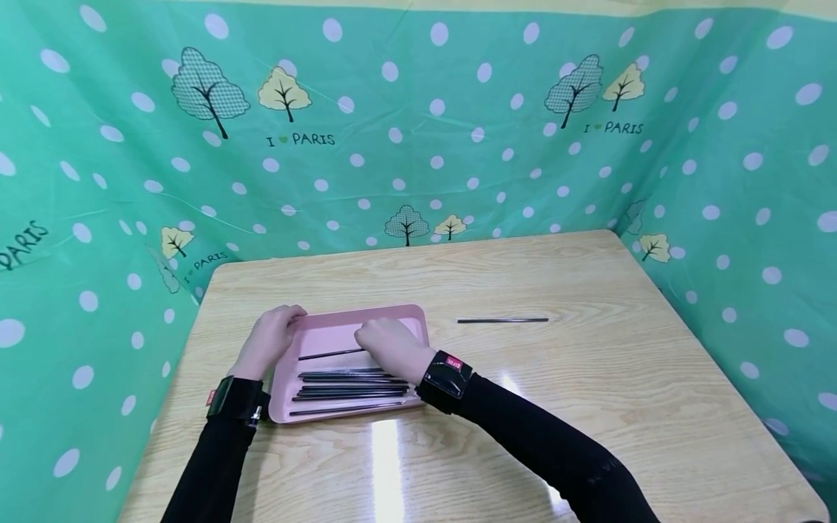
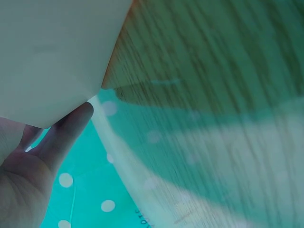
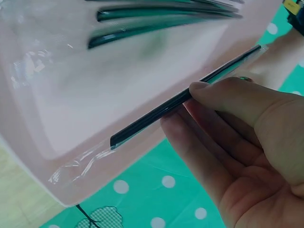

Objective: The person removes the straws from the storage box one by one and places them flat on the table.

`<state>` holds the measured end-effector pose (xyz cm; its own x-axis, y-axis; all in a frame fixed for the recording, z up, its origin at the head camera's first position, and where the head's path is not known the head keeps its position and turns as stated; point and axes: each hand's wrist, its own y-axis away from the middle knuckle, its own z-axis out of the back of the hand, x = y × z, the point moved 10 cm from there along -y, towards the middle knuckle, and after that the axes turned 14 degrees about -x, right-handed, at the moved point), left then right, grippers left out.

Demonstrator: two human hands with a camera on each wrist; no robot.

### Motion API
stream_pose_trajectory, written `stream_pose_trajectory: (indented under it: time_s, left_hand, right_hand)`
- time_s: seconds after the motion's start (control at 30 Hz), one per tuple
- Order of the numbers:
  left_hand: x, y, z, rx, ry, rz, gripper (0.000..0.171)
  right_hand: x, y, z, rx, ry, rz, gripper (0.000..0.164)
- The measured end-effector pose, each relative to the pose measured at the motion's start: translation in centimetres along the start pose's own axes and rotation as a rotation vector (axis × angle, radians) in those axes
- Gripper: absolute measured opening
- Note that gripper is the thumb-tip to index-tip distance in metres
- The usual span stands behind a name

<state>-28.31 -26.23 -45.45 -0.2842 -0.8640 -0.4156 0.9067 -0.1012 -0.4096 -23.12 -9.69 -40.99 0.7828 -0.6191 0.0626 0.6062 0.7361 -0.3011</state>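
Note:
A pink tray (image 1: 327,333) sits on the table, with several black drinking straws (image 1: 349,392) lying roughly parallel inside it. At the tray's left back corner, my left hand (image 1: 269,338) holds the rim; the left wrist view shows its fingers (image 2: 71,127) against the outer wall. My right hand (image 1: 395,349) is over the tray's back half. Between thumb and fingertips it pinches one black straw (image 3: 147,118) in a clear plastic sleeve, seen close up in the right wrist view. The held straw's slanted tip points toward the tray's corner in that view.
Another dark straw (image 1: 503,320) lies alone on the wooden table (image 1: 588,378), right of the tray. A green dotted cloth (image 1: 418,131) hangs behind the table and along both sides.

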Motion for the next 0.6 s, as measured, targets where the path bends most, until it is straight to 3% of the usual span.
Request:
stream_pose_trajectory:
  time_s: [0.17,0.37,0.6]
  left_hand:
    - [0.2,0.0,-0.1,0.018,-0.009,0.023,0.017]
    - [0.3,0.0,-0.2,0.023,-0.004,0.021,0.020]
    - [0.4,0.0,-0.3,0.035,-0.004,0.031,0.021]
  right_hand:
    - [0.2,-0.2,0.9,-0.009,0.014,0.008,0.029]
    - [-0.5,0.2,1.7,0.033,-0.002,-0.060,0.030]
    - [-1.9,1.2,4.0,-0.039,0.070,-0.017,0.024]
